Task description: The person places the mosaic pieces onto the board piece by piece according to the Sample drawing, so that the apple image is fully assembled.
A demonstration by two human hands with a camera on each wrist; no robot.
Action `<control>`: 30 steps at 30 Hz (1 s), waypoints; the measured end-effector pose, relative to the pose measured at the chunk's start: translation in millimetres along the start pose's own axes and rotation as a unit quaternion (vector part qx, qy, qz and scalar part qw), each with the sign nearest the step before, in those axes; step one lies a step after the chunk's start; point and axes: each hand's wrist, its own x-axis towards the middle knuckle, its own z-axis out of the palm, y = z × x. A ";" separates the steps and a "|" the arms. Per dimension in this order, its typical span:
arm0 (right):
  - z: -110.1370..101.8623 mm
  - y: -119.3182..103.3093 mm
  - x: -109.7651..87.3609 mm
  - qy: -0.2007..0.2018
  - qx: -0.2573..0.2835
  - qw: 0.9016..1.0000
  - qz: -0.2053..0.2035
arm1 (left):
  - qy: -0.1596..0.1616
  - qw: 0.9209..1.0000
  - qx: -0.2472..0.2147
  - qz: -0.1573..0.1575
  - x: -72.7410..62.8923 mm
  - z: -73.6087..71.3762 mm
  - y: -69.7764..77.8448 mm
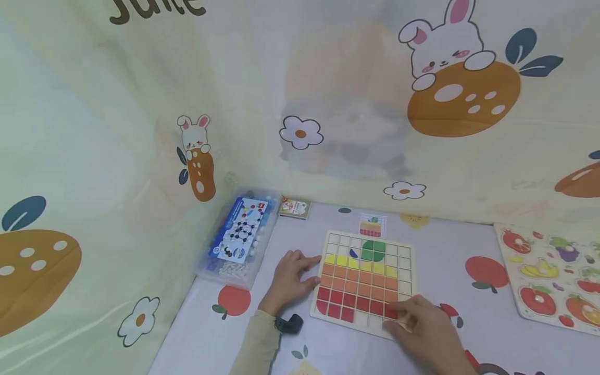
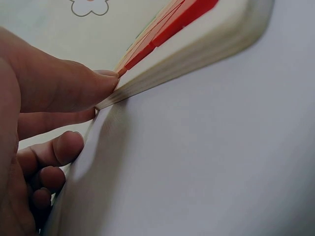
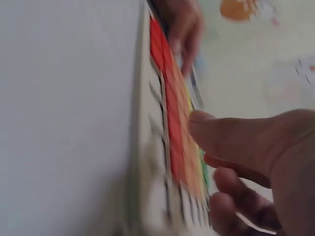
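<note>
A pale wooden grid board [image 1: 405, 251] lies on the table, filled with rows of red [image 1: 334, 310], orange [image 1: 345, 285] and yellow tiles [image 1: 341, 260]. Green quarter-round pieces [image 1: 373, 251] and a small blue piece [image 1: 353, 253] sit near its top. The left hand [image 1: 289, 276] touches the board's left edge with thumb and index finger, set apart along it. Over the lower right of the board, the right hand [image 1: 424, 329] has its index finger at the last red tile [image 1: 390, 311] of the upper red row. The right wrist view shows nothing between its thumb and fingers.
Behind the board lies a small picture card [image 1: 372, 226]. A clear plastic case [image 1: 239, 237] with a blue label stands back left, beside a small box [image 1: 294, 208]. At the right is a fruit puzzle board [image 1: 548, 276]. Printed cloth hangs behind the table.
</note>
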 end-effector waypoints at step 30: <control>-22.0 131.1 -43.2 -0.052 -0.033 0.991 0.117 | 0.009 1.000 0.004 -0.002 -3.3 0.2 3.5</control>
